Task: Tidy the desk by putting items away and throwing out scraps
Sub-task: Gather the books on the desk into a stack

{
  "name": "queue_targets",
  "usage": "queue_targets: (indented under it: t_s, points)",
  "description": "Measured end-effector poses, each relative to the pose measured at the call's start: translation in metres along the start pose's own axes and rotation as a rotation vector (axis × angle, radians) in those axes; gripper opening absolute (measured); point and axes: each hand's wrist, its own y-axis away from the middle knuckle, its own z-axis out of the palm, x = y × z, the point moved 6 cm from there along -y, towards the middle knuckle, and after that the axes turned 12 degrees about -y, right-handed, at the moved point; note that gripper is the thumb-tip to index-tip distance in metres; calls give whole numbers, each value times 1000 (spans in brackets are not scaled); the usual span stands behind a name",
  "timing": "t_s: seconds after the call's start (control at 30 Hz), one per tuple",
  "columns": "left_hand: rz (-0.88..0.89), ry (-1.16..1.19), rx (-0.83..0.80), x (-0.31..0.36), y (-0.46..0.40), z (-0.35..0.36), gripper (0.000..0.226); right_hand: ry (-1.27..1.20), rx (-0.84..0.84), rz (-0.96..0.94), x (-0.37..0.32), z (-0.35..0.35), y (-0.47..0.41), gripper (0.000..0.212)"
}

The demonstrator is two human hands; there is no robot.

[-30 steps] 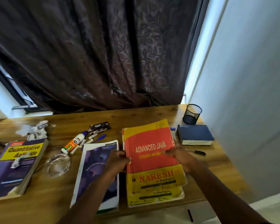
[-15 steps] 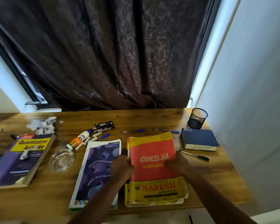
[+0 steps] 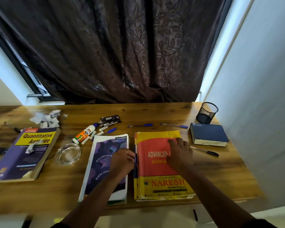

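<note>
The red and yellow Advanced Java book point(image 3: 155, 171) lies flat on top of other yellow books near the desk's front edge. My left hand point(image 3: 122, 160) is curled against the stack's left edge, gripping the spine. My right hand point(image 3: 179, 153) rests flat on the red cover with its fingers apart. A purple classmate notebook point(image 3: 100, 163) lies just left of the stack, partly under my left forearm. Crumpled paper scraps point(image 3: 46, 118) sit at the back left. A small scrap point(image 3: 30, 148) lies on the Quantitative Aptitude book point(image 3: 23, 155).
A glue bottle point(image 3: 84, 134), a glass ashtray point(image 3: 67, 154) and a black wrapper point(image 3: 109, 120) lie mid-desk. Two blue pens point(image 3: 141, 125) point(image 3: 174, 125) and a black pen point(image 3: 204, 151) lie loose. A blue book point(image 3: 207, 134) and a mesh pen holder point(image 3: 206, 112) stand at the right.
The Advanced Java book has settled flat and square on the stack. My right hand slid from its right edge onto the cover. My left hand stays at the spine.
</note>
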Motion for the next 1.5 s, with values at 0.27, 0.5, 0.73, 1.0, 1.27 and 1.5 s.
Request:
queue_targets:
  t_s: [0.27,0.5,0.73,1.0,1.27,1.5]
  points:
    - [-22,-3,72,-49,-4,-76,31,-200,156,-375,-120,26,-16,42]
    - [-241,-40,353,-155,8,-199,34,-277,44,-726,-279,84,-23,41]
    - [-461,-214,567,-287,-1,-280,29,-261,-167,-940,-417,165,-11,35]
    - [-578,-114,436,-361,-17,-299,54,-50,-286,-1085,-492,244,7,22]
    - [-689,-103,521,-370,14,-285,90,134,-333,-884,-505,260,-3,65]
    - [-631,-223,384,-388,5,-285,57,123,-400,-849,-517,252,-7,66]
